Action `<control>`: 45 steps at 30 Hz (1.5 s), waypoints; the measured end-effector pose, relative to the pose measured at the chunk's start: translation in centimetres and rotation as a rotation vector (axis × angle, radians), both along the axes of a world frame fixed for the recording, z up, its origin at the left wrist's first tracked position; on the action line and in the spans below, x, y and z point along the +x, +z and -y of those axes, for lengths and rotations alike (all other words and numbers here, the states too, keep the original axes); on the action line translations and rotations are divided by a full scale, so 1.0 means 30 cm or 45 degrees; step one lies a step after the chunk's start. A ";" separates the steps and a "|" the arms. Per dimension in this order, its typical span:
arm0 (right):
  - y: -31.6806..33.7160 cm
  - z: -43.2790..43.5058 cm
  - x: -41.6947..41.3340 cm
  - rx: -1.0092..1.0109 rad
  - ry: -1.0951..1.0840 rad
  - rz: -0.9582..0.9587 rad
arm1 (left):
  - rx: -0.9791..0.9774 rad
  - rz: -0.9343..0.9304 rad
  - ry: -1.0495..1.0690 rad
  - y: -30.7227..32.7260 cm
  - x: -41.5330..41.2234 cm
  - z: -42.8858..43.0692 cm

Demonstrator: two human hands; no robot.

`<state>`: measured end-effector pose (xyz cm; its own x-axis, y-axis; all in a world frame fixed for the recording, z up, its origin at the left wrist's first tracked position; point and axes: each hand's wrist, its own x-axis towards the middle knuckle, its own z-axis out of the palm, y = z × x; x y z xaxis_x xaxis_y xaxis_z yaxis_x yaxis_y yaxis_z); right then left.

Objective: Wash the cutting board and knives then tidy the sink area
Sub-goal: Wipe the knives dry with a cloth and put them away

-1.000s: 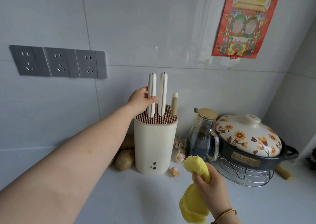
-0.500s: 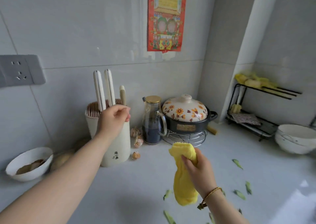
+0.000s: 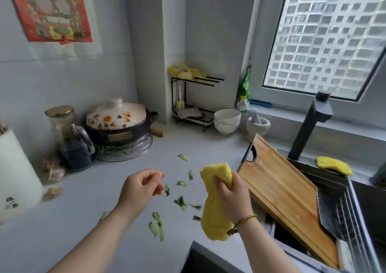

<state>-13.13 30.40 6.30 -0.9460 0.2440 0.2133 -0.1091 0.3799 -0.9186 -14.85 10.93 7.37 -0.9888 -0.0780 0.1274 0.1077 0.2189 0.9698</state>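
Observation:
My right hand grips a yellow cloth that hangs down above the counter. My left hand hovers over the counter with loosely curled fingers and holds nothing. A wooden cutting board leans across the left rim of the sink. A cleaver with a dark blade lies on the rack in the sink, to the right of the board. The cream knife block stands at the far left edge. Several green vegetable scraps lie scattered on the counter between my hands.
A dark faucet rises behind the sink, with a second yellow cloth beside it. A flowered clay pot on a wire trivet, a glass jug, garlic, white bowls, a mortar and a black rack line the back.
My view has swung right from the knife block to the sink. My left hand has let go of the knife handle and come down over the counter. The right hand still holds the cloth.

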 end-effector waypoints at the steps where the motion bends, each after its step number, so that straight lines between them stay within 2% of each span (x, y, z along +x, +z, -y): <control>1: -0.001 -0.069 0.022 0.016 -0.048 -0.014 | 0.023 0.021 -0.033 -0.007 0.007 -0.071; 4: 0.001 -0.250 0.090 0.037 -0.165 -0.007 | 0.047 0.116 -0.194 -0.023 0.037 -0.266; 11: -0.015 -0.680 0.223 0.071 -0.431 0.094 | -0.172 0.328 -0.579 -0.089 0.121 -0.686; 18: -0.088 -1.026 0.343 -0.064 -0.655 0.220 | -0.424 0.511 -0.843 -0.192 0.183 -1.100; 25: -0.140 -1.183 0.420 -0.172 -0.712 0.298 | -0.801 0.607 -0.895 -0.324 0.170 -1.306; 29: -0.169 -1.224 0.460 -0.247 -0.768 0.316 | -0.857 0.694 -1.019 -0.372 0.147 -1.406; 33: -0.197 -1.229 0.493 -0.290 -0.851 0.326 | -1.160 0.678 -1.162 -0.375 0.150 -1.482; 37: -0.206 -1.238 0.497 -0.284 -0.892 0.339 | -1.600 0.574 -1.319 -0.378 0.180 -1.519; 42: -0.218 -1.235 0.490 -0.258 -0.868 0.353 | -1.783 0.418 -1.288 -0.405 0.222 -1.537; 45: -0.224 -1.236 0.487 -0.267 -0.859 0.360 | -1.822 0.406 -1.301 -0.407 0.225 -1.538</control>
